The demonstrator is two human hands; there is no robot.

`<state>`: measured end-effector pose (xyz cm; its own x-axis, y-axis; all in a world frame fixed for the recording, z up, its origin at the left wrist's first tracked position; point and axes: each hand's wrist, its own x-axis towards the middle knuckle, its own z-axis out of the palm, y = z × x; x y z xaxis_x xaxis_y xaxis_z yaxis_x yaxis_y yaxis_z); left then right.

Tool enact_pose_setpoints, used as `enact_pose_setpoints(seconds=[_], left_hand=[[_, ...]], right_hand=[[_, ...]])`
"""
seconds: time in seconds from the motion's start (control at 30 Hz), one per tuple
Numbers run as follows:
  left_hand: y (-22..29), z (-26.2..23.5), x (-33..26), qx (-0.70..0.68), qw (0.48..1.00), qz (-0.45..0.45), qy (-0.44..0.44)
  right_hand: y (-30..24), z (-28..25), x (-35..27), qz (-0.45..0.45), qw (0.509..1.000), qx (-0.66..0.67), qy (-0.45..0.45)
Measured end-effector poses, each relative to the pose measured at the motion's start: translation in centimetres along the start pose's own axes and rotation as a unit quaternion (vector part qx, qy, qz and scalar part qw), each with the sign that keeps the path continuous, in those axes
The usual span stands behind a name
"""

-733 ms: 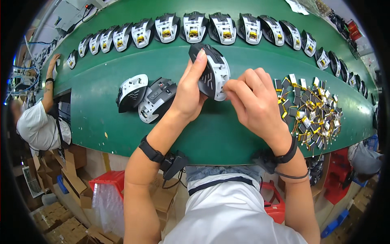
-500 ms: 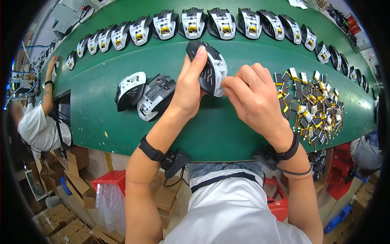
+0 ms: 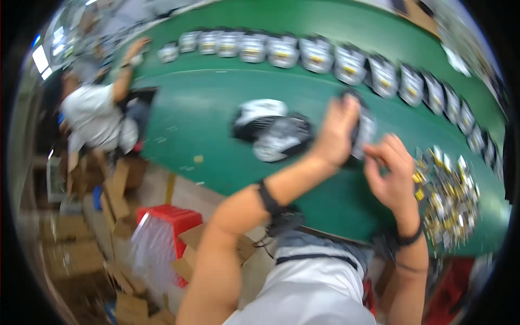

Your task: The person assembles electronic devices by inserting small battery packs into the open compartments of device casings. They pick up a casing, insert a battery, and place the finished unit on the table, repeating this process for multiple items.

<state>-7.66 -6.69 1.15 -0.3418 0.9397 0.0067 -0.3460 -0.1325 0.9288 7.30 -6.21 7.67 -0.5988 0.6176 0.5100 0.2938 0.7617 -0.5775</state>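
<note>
A black-and-white computer mouse (image 3: 366,131) is tilted up in my left hand (image 3: 337,132), with the thumb lying along its dark side. My right hand (image 3: 391,170) is beside the mouse's lower right edge, thumb and forefinger pinched together. Whatever is between those fingertips is too small and blurred to name, and I cannot tell whether they touch the shell. To the left on the green table, a mouse with its white part facing up (image 3: 262,111) leans against another grey-and-white mouse (image 3: 279,142).
A long row of similar mice (image 3: 317,54), many with yellow patches, curves along the table's (image 3: 189,114) far side. At right lies a heap of small wired batteries (image 3: 449,200). A co-worker (image 3: 97,111) sits at far left. Below are a red stool (image 3: 176,219) and cardboard boxes (image 3: 67,246).
The whole view has swung and blurred, so the table and both hands appear farther right and lower. My left hand still holds the mouse; my right fingers stay pinched near its edge.
</note>
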Motion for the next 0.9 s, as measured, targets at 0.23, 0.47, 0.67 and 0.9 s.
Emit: enact_pose_setpoints(seconds=[0.23, 0.47, 0.67, 0.9], left_hand=[[1.1, 0.6, -1.1, -0.107, 0.992, -0.059, 0.012], [1.6, 1.2, -1.0, -0.151, 0.984, -0.088, 0.021], [2.1, 0.8, -1.1, -0.163, 0.981, -0.103, 0.006], [3.0, 0.2, -0.8, -0.134, 0.988, 0.020, -0.074]], right_hand=[[-0.6, 2.1, -0.9, 0.010, 1.000, -0.015, 0.003], [-0.6, 2.4, -1.3, -0.006, 0.999, -0.034, 0.008], [-1.0, 2.3, -0.9, -0.003, 0.999, -0.031, 0.016], [-1.3, 1.3, -0.7, 0.094, 0.993, 0.046, 0.055]])
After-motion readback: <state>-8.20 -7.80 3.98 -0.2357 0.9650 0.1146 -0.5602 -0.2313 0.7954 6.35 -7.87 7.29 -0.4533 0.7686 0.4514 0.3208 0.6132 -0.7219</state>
